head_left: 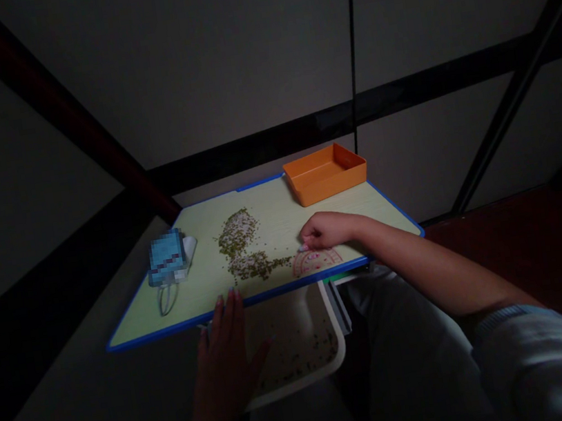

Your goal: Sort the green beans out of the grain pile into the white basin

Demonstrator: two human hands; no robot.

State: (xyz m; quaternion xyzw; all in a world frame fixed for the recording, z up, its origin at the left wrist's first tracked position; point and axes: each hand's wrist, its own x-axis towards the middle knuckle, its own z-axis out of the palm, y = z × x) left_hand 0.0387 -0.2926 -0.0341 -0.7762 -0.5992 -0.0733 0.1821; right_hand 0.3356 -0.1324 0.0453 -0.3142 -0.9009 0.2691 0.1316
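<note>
My right hand [326, 230] rests low over the tabletop [199, 222] with its fingers curled in and their tips together. Whether something small is pinched there cannot be made out. Beneath and beside it is a red printed arc pattern [330, 259]. To its left lies a loose spread of small green and whitish grains [238, 234], with a thin trail of grains reaching towards the fingers. My left hand [225, 354] is at the table's front edge with fingers stretched out, fingertips by the blue rim, thumb over an open white drawer [309, 377]. Dark grains lie scattered inside that drawer.
An orange open-topped box [334, 182] stands at the back right of the table. At the left lies a blurred blue packet [166, 258] beside a white object with a looped cord [167, 300]. Panelled walls [237, 49] rise behind the table.
</note>
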